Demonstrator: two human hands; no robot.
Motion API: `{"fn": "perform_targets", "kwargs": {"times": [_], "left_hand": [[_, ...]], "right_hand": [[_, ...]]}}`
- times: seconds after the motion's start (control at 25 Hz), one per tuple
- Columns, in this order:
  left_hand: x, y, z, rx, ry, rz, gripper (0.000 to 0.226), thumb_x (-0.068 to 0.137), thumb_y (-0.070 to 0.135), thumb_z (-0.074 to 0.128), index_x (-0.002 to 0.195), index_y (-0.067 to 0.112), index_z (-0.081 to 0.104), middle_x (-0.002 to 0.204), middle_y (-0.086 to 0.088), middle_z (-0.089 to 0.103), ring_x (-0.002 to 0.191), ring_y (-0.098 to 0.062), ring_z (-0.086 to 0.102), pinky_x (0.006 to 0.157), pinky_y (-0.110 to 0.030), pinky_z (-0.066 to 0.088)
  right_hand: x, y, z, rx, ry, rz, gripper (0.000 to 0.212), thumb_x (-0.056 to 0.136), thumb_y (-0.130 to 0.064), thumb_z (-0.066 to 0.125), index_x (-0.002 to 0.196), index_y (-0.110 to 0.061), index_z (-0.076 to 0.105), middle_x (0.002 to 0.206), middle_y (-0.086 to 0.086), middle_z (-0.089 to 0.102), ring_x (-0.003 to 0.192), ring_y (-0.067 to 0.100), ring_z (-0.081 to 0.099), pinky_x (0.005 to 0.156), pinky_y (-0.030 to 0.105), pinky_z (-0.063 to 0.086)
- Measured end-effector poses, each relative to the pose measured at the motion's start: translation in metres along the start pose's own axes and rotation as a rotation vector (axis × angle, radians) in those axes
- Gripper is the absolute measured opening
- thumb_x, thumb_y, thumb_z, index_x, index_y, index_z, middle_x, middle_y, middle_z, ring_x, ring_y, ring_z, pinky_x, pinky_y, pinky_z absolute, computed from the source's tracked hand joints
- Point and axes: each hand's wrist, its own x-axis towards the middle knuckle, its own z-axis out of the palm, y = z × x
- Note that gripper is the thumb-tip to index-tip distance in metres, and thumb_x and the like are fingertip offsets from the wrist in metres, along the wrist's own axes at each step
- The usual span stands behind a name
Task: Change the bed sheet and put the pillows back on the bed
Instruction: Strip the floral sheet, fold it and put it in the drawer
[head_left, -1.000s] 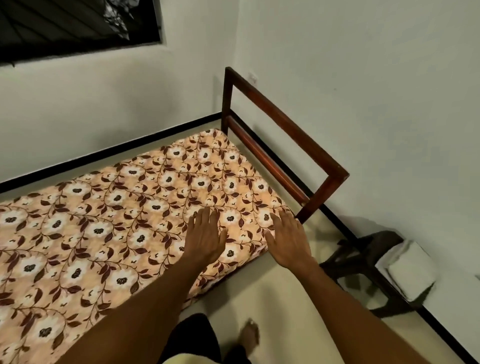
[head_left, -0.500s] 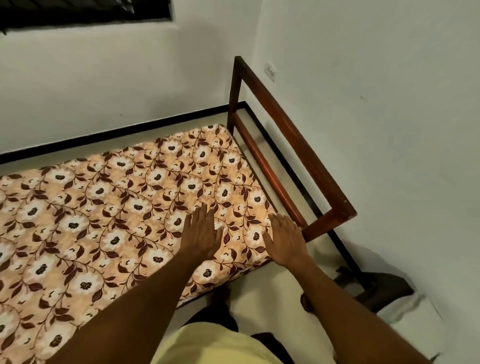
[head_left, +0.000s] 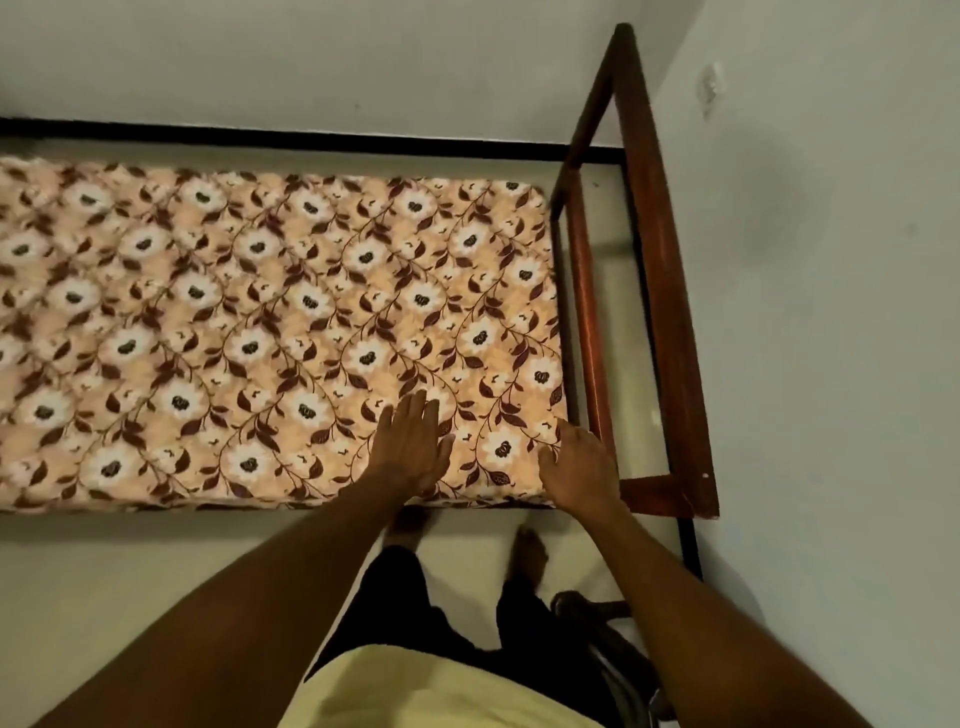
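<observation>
Standing at the long side of the bed, close to the wooden end frame (head_left: 660, 270). Pressing the left hand (head_left: 415, 449) flat on the floral mattress (head_left: 260, 312), fingers straight and together, a short way out from the end frame. Resting the right hand (head_left: 582, 467) on the corner just beside the end frame, fingers loosely spread, gripping nothing. Cannot tell whether the floral cloth is a fitted sheet or the mattress's own cover; lies smooth and taut either way, running away from the end frame past the edge of view. No loose sheet or pillows in sight near the end frame.

Judged as smoothing or checking the surface at this corner: somewhere in the sheet stage, pillow stage not begun. Next, probably: feel along the corner beside the end frame for an edge to tuck or lift, curling the right fingers under the mattress side while bracing with the left palm. Then fetch whatever linen and pillows lie out of view.
</observation>
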Motion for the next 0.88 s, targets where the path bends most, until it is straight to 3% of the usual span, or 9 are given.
{"fn": "perform_targets", "kwargs": {"times": [0.2, 0.32, 0.4, 0.56, 0.76, 0.88], "left_hand": [[-0.010, 0.052, 0.068, -0.092, -0.088, -0.132, 0.071, 0.106, 0.056, 0.033, 0.162, 0.014, 0.022, 0.171, -0.014, 0.017, 0.158, -0.031, 0.017, 0.127, -0.052, 0.016], [0.009, 0.070, 0.122, -0.086, -0.137, -0.133, 0.070, 0.105, 0.055, 0.035, 0.161, 0.015, 0.024, 0.170, -0.013, 0.021, 0.157, -0.030, 0.020, 0.126, -0.052, 0.021], [0.037, 0.075, 0.169, -0.089, -0.169, -0.125, 0.064, 0.103, 0.052, 0.042, 0.156, 0.016, 0.033, 0.161, -0.012, 0.036, 0.150, -0.030, 0.034, 0.120, -0.051, 0.031], [0.093, 0.074, 0.240, -0.092, -0.164, -0.046, 0.050, 0.101, 0.046, 0.052, 0.139, 0.015, 0.046, 0.136, -0.008, 0.052, 0.124, -0.027, 0.053, 0.104, -0.048, 0.047], [0.141, 0.082, 0.316, -0.115, -0.134, 0.034, 0.049, 0.095, 0.044, 0.065, 0.131, 0.014, 0.053, 0.128, -0.011, 0.057, 0.118, -0.031, 0.055, 0.096, -0.048, 0.048], [0.148, 0.088, 0.339, -0.108, -0.093, 0.028, 0.053, 0.086, 0.044, 0.076, 0.125, 0.014, 0.056, 0.124, -0.011, 0.059, 0.117, -0.033, 0.054, 0.093, -0.048, 0.049]], "right_hand": [[0.043, 0.053, 0.030, 0.030, -0.175, 0.010, 0.059, 0.092, -0.048, 0.042, 0.138, -0.013, 0.053, 0.128, 0.013, 0.064, 0.119, 0.035, 0.061, 0.101, 0.049, 0.052], [0.076, 0.080, 0.075, 0.099, -0.241, 0.117, 0.045, 0.098, -0.040, 0.047, 0.133, -0.013, 0.055, 0.125, 0.012, 0.065, 0.115, 0.034, 0.062, 0.095, 0.043, 0.053], [0.107, 0.100, 0.119, 0.122, -0.269, 0.219, 0.039, 0.100, -0.038, 0.051, 0.131, -0.014, 0.057, 0.125, 0.012, 0.065, 0.114, 0.033, 0.063, 0.091, 0.040, 0.053], [0.170, 0.127, 0.179, 0.148, -0.206, 0.371, 0.035, 0.102, -0.026, 0.056, 0.130, -0.006, 0.058, 0.130, 0.016, 0.064, 0.117, 0.036, 0.063, 0.083, 0.037, 0.050], [0.220, 0.163, 0.244, 0.205, -0.156, 0.502, 0.032, 0.100, -0.013, 0.059, 0.129, 0.000, 0.062, 0.133, 0.021, 0.064, 0.122, 0.040, 0.062, 0.082, 0.033, 0.047], [0.226, 0.181, 0.267, 0.339, -0.078, 0.520, 0.028, 0.098, -0.015, 0.064, 0.121, 0.001, 0.071, 0.122, 0.020, 0.072, 0.111, 0.038, 0.067, 0.079, 0.029, 0.045]]}}
